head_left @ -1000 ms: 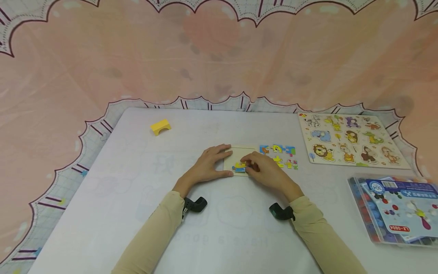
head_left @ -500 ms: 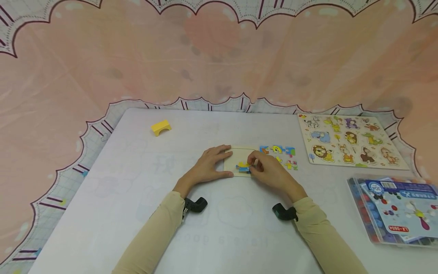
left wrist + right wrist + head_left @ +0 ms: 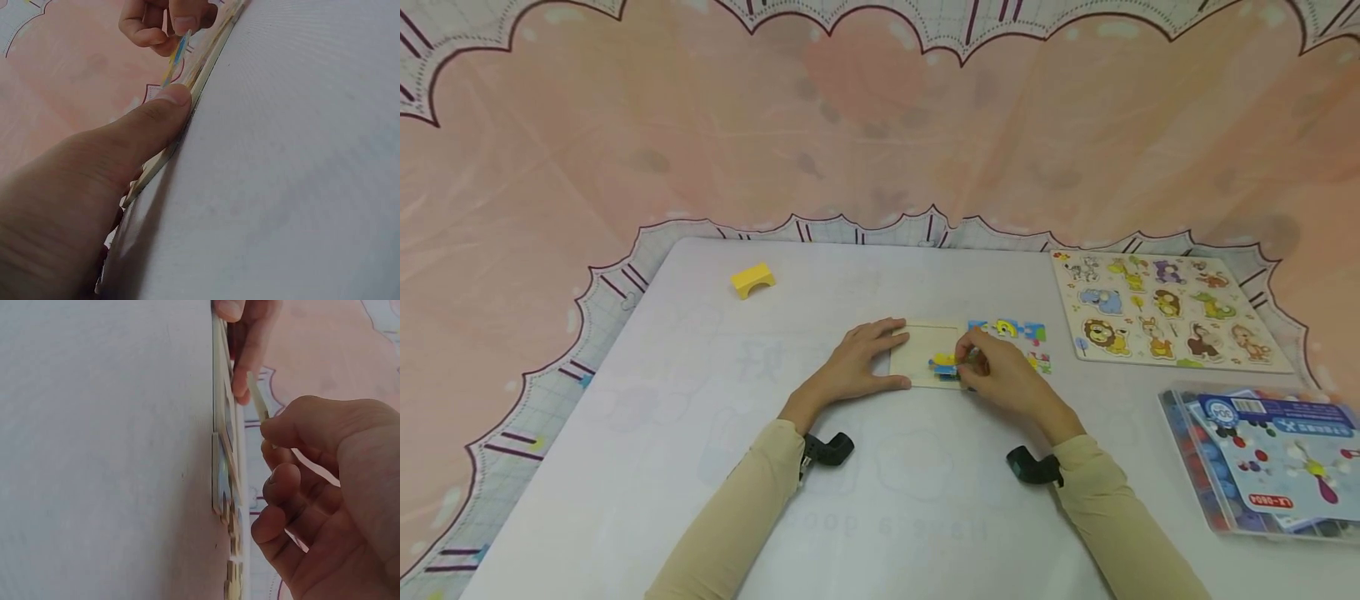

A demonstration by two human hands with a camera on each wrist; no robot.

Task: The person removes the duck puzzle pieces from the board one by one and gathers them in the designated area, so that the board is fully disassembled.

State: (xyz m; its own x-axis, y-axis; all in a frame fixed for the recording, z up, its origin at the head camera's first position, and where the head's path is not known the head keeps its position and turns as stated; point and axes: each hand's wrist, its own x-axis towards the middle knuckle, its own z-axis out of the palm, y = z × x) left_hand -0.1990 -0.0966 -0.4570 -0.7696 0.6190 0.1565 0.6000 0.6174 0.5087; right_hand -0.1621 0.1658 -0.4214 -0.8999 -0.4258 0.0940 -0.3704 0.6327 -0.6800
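Note:
A shallow pale wooden puzzle tray (image 3: 917, 342) lies mid-table. My left hand (image 3: 859, 358) rests at its left end, thumb on the near rim and fairly straight fingers at the far rim; the thumb (image 3: 153, 119) is close in the left wrist view. My right hand (image 3: 1000, 371) pinches a thin yellow-and-blue jigsaw piece (image 3: 943, 366) between thumb and fingertips, raised over the tray's right part. In the left wrist view this jigsaw piece (image 3: 178, 56) is tilted, apart from the tray. Several loose jigsaw pieces (image 3: 1007, 328) lie just right of the tray, some hidden behind my right hand.
A yellow arch block (image 3: 752, 280) stands at the back left. At the back right lies an animal puzzle board (image 3: 1172, 308). Nearer on the right is a clear plastic box (image 3: 1262, 467) of coloured parts. The white table (image 3: 625, 467) meets a patterned cloth (image 3: 865, 125) behind.
My right hand has moved a little to the right with the jigsaw piece, from over the tray's middle toward its right edge. My left hand has stayed in place.

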